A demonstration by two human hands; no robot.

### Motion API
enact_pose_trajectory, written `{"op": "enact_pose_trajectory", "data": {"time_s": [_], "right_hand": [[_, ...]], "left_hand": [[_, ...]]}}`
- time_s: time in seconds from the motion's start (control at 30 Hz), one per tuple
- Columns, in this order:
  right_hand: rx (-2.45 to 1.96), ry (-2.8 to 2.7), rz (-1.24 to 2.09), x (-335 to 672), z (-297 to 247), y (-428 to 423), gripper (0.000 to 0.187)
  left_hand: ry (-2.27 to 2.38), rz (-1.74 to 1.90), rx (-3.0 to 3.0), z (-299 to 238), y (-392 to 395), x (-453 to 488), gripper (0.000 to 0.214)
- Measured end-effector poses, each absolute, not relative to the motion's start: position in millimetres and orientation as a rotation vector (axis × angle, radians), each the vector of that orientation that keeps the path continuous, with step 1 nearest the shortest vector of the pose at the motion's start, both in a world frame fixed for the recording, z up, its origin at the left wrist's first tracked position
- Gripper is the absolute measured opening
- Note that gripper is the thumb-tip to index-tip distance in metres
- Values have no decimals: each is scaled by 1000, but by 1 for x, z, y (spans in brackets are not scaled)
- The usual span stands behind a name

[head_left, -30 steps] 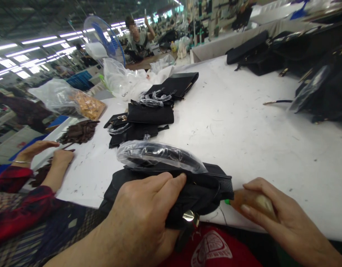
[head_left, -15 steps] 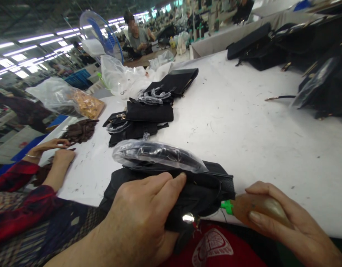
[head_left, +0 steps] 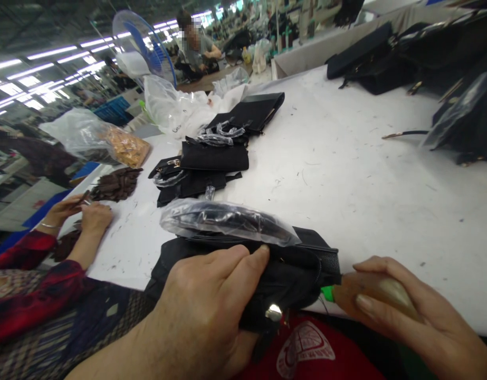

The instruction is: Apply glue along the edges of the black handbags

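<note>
Closer together now, black bag (head_left: 294, 274) and bottle (head_left: 381, 291) sit at the near edge of the table (head_left: 346, 184); my left hand (head_left: 211, 287) clamps the bag, presumably steadying it; my half-curled right hand (head_left: 429, 327) holds the bottle.

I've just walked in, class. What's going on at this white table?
The person's left hand grips a black bag with a plastic-wrapped handle. The right hand holds a brownish, green-tipped bottle by the bag's right end; whether they touch is unclear. At left, a co-worker's hands are beside a dark brown pile. Other black bags lie farther back on the white table.
</note>
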State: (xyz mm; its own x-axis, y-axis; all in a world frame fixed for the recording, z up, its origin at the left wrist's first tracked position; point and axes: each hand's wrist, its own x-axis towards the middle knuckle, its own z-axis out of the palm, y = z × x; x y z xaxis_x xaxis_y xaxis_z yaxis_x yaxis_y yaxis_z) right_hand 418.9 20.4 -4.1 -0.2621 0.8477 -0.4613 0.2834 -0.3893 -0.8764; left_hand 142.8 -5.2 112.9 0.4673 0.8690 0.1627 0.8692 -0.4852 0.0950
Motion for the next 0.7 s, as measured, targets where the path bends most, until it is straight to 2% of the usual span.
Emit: {"op": "enact_pose_trajectory", "data": {"time_s": [0.7], "right_hand": [[-1508,-1516,1674,420,-6,31,37]], "left_hand": [[-1558,-308,-2676,112,-5,144,35]]}}
